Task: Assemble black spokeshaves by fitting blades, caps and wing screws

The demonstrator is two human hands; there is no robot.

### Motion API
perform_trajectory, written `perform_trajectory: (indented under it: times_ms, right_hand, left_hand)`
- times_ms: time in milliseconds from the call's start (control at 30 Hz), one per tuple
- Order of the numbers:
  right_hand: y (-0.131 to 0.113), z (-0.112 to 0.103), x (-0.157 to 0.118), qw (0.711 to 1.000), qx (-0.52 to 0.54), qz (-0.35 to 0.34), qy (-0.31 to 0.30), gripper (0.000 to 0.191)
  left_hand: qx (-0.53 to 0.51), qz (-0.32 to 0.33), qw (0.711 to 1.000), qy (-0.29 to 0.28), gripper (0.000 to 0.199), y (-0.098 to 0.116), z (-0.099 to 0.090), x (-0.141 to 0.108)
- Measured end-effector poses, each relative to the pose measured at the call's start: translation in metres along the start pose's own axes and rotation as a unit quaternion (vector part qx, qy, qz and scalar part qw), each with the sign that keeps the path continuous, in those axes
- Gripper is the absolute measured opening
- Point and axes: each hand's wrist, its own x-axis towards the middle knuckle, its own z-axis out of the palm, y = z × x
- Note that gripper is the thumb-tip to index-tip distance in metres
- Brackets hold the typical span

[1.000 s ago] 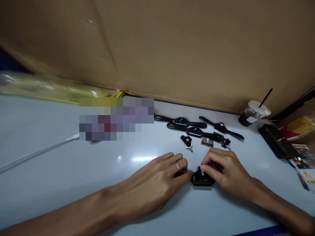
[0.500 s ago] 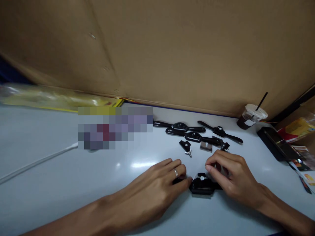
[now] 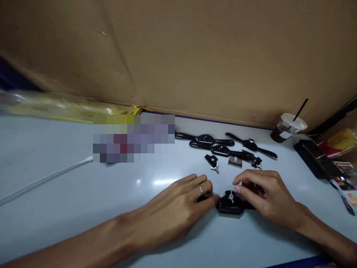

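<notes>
Spokeshave [image 3: 229,210] lay toward bench's [image 3: 69,208] front edge, left hand [image 3: 185,201] gripping, wing screw [image 3: 231,196] freshly turned, clamping presumably altered, right hand [image 3: 264,193] narrowly parted.

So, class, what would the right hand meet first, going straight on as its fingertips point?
The right hand would probably meet the silver screw on the held tool, though depth is unclear.

2 handles [image 3: 248,205] of the black tool [image 3: 229,204], partly hidden by the hands [image 3: 181,203] [image 3: 266,195]
</notes>
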Motion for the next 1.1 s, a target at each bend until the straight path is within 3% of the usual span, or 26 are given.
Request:
perform_trajectory:
  times_ms: [167, 333, 533, 667, 833, 967, 1100]
  right_hand:
    - [0.008, -0.005, 0.000, 0.995, -0.056, -0.061, -0.058, 0.012]
    - [0.005, 0.010, -0.002, 0.989, -0.110, -0.089, -0.037, 0.028]
    - [0.002, 0.010, -0.001, 0.998, -0.046, -0.034, -0.009, 0.035]
    - [0.005, -0.004, 0.002, 0.999, -0.010, -0.042, -0.031, 0.015]
    - [0.008, -0.003, 0.000, 0.993, -0.049, -0.068, -0.083, 0.017]
    - [0.006, 0.008, -0.003, 0.991, -0.101, -0.075, -0.048, 0.029]
    - [0.002, 0.010, -0.003, 0.994, -0.084, -0.064, -0.032, 0.037]
  left_hand:
    - [-0.005, -0.001, 1.000, 0.001, 0.037, 0.000, -0.002, 0.000]
    - [-0.002, -0.001, 1.000, -0.003, 0.032, 0.001, -0.001, 0.001]
    - [0.000, -0.001, 1.000, 0.009, 0.036, 0.001, -0.002, 0.001]
    - [-0.001, -0.002, 1.000, 0.002, 0.037, 0.001, -0.001, 0.001]
    - [0.004, 0.004, 1.000, 0.011, 0.033, 0.001, -0.002, 0.002]
    - [0.010, 0.005, 1.000, 0.016, 0.029, 0.001, 0.000, 0.002]
    - [0.011, 0.004, 1.000, 0.017, 0.029, 0.001, 0.001, 0.001]
